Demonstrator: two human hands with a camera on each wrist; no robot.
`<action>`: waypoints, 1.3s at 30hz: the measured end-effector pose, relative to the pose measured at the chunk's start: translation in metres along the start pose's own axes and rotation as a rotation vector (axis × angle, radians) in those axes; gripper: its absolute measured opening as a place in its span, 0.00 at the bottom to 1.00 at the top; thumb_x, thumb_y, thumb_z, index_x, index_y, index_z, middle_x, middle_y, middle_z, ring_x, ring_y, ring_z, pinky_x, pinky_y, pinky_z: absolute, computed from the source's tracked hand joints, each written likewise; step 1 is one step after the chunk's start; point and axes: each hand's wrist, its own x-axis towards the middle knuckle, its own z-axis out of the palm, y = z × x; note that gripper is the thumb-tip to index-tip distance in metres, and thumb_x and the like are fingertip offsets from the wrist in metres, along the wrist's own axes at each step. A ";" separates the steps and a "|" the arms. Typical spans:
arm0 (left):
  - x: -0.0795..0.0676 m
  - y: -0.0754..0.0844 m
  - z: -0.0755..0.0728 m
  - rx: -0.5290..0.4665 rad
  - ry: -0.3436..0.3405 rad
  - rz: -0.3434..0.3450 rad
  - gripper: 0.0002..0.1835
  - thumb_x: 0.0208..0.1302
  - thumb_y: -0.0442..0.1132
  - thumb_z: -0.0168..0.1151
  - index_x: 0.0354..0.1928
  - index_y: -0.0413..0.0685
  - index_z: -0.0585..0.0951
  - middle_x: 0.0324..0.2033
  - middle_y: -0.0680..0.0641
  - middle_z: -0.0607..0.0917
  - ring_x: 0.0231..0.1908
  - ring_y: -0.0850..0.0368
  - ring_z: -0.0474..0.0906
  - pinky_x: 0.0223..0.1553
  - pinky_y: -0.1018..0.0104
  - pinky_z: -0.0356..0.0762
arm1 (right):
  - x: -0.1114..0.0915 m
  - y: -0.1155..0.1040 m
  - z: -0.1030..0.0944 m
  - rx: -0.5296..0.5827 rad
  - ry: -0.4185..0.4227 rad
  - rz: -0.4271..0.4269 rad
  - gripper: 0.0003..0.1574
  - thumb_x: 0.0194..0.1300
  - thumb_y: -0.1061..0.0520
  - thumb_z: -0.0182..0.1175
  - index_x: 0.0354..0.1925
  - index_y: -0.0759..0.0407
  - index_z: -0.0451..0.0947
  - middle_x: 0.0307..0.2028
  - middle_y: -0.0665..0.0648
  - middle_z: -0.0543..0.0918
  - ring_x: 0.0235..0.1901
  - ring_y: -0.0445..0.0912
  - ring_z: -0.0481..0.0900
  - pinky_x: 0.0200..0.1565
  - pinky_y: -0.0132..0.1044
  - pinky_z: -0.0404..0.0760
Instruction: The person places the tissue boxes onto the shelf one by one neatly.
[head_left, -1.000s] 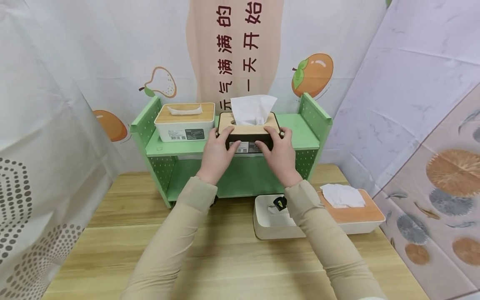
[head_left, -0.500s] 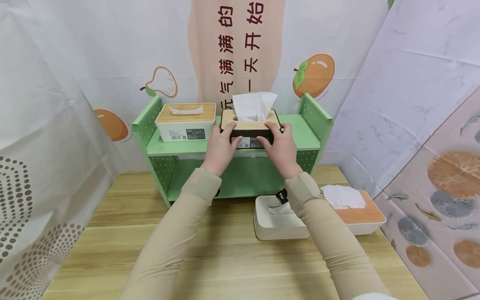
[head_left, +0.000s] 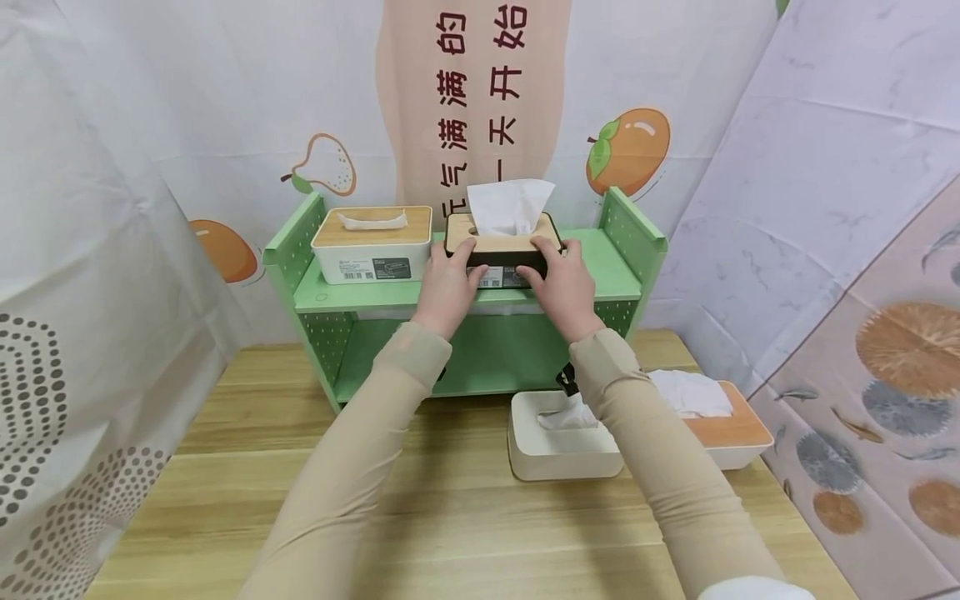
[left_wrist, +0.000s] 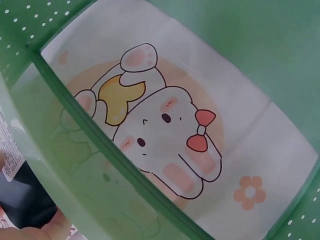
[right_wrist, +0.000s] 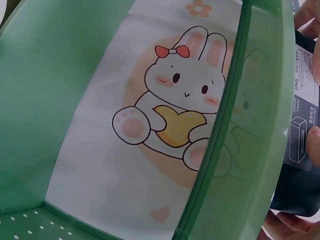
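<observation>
Both my hands grip a black tissue box (head_left: 498, 243) with a pale wooden lid and a white tissue standing up from its slot. It is at the top shelf of the green rack (head_left: 360, 297), right of centre. My left hand (head_left: 447, 287) holds its left front corner, fingers on top and thumb on the labelled front. Likewise, my right hand (head_left: 561, 290) holds the right front corner. In the left wrist view only a bit of the black box (left_wrist: 25, 192) shows; in the right wrist view its labelled face (right_wrist: 302, 120) appears at the edge.
A white tissue box (head_left: 371, 260) with a wooden lid stands left on the top shelf. On the wooden table (head_left: 465, 525), below my right arm, lie a white lidless-looking tissue box (head_left: 558, 458) and another with an orange-brown lid (head_left: 738, 417). A patterned curtain hangs behind.
The black tissue box has moved away from me and slightly right, deeper over the top shelf. Both hands have moved with it, keeping their grip. The other boxes stay put.
</observation>
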 end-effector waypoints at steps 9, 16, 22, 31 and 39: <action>0.006 0.001 0.003 -0.015 -0.002 -0.025 0.26 0.67 0.50 0.53 0.65 0.53 0.67 0.60 0.30 0.63 0.57 0.35 0.69 0.57 0.49 0.71 | 0.009 0.001 0.000 -0.021 -0.037 0.015 0.33 0.62 0.42 0.57 0.63 0.48 0.67 0.57 0.70 0.65 0.40 0.61 0.78 0.34 0.53 0.78; 0.011 0.003 0.002 -0.012 -0.006 -0.035 0.26 0.66 0.49 0.54 0.64 0.52 0.68 0.60 0.31 0.65 0.56 0.37 0.70 0.57 0.49 0.71 | 0.014 0.001 0.001 -0.031 -0.055 0.038 0.33 0.63 0.41 0.57 0.64 0.47 0.66 0.57 0.70 0.65 0.41 0.61 0.78 0.35 0.53 0.78; 0.013 0.005 0.004 -0.023 -0.016 -0.049 0.26 0.66 0.48 0.54 0.64 0.52 0.68 0.59 0.32 0.65 0.56 0.38 0.70 0.58 0.50 0.70 | 0.015 0.001 0.001 -0.030 -0.077 0.072 0.33 0.63 0.41 0.57 0.64 0.46 0.65 0.58 0.70 0.64 0.40 0.61 0.78 0.36 0.53 0.78; 0.017 0.004 0.006 -0.037 -0.014 -0.069 0.25 0.66 0.48 0.54 0.64 0.52 0.68 0.59 0.32 0.66 0.55 0.39 0.71 0.57 0.51 0.71 | 0.019 0.001 0.004 -0.036 -0.079 0.077 0.33 0.63 0.41 0.57 0.64 0.46 0.65 0.58 0.71 0.65 0.41 0.62 0.78 0.38 0.53 0.77; 0.020 0.002 0.008 -0.053 -0.013 -0.074 0.25 0.67 0.48 0.53 0.65 0.53 0.67 0.60 0.33 0.65 0.54 0.39 0.71 0.57 0.50 0.70 | 0.022 0.000 0.005 -0.023 -0.080 0.088 0.33 0.63 0.41 0.56 0.64 0.47 0.65 0.58 0.70 0.65 0.43 0.62 0.78 0.40 0.54 0.78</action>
